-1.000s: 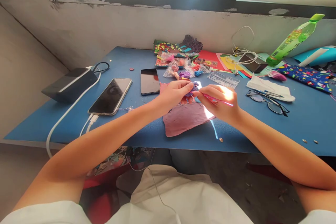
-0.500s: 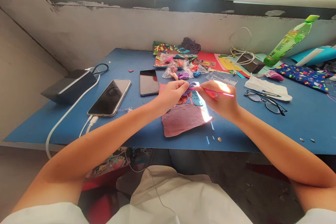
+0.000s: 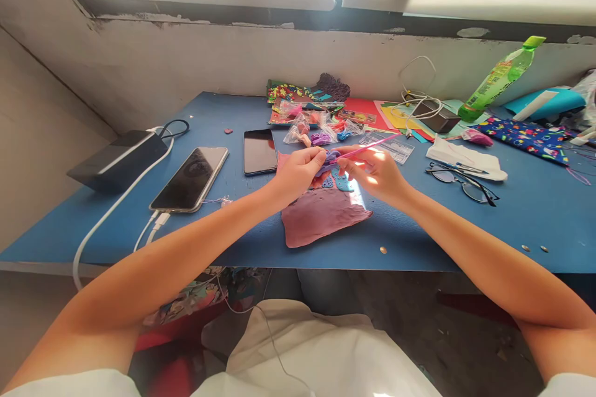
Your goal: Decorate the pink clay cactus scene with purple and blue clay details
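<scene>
My left hand (image 3: 298, 171) is closed in a pinch on a small purple piece (image 3: 328, 157) over the middle of the blue table (image 3: 512, 223). My right hand (image 3: 378, 172) is closed around a thin pink stick (image 3: 372, 145) whose tip meets the purple piece. Under both hands lies a flat mauve sheet (image 3: 321, 217) with a small teal perforated piece (image 3: 343, 182) at its far edge. Small plastic bags of coloured bits (image 3: 316, 130) sit just beyond the hands.
Two phones (image 3: 190, 178) (image 3: 259, 151) lie left of the hands, with a black box (image 3: 116, 160) and white cable (image 3: 112, 211) further left. Glasses (image 3: 460, 183), white cloth (image 3: 465, 158), a clear ruler (image 3: 395, 146), a green bottle (image 3: 496, 80) and coloured papers (image 3: 395, 115) are at the right.
My right hand has turned the pink stick from pointing right to pointing up and away. Both hands stay together over the mauve sheet. The view has shifted slightly.
</scene>
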Demonstrator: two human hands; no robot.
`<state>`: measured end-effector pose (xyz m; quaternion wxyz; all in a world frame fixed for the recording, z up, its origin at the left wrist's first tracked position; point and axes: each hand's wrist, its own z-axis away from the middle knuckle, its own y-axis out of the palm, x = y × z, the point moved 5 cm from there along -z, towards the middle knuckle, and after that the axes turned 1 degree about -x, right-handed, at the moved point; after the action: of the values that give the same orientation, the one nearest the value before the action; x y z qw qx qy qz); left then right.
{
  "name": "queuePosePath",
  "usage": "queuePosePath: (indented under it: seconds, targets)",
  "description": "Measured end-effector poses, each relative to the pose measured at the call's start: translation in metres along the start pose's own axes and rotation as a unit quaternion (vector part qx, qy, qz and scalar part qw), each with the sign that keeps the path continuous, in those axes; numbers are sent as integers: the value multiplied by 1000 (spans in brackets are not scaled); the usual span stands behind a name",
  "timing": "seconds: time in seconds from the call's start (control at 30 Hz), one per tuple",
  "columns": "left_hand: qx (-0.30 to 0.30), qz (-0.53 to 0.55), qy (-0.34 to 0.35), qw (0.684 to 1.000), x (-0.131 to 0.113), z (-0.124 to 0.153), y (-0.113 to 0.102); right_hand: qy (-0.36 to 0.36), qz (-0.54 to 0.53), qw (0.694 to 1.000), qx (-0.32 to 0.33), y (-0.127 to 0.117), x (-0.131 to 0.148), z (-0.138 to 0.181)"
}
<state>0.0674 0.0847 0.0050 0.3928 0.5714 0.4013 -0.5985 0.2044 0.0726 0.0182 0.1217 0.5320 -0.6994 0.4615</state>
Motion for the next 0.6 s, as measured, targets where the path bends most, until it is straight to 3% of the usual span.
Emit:
queuePosePath:
  seconds: [0.2,0.33,0.6]
  targets:
    - [17,-10,33,999,1,0,0,56,-103,993,-2,2,1,1]
    - [26,-17,39,999,-2,3,1,47,-125,991,-11,5,1,1]
    - [57,-31,36,997,2,1,3,-53,36,997,-45,3,8,4]
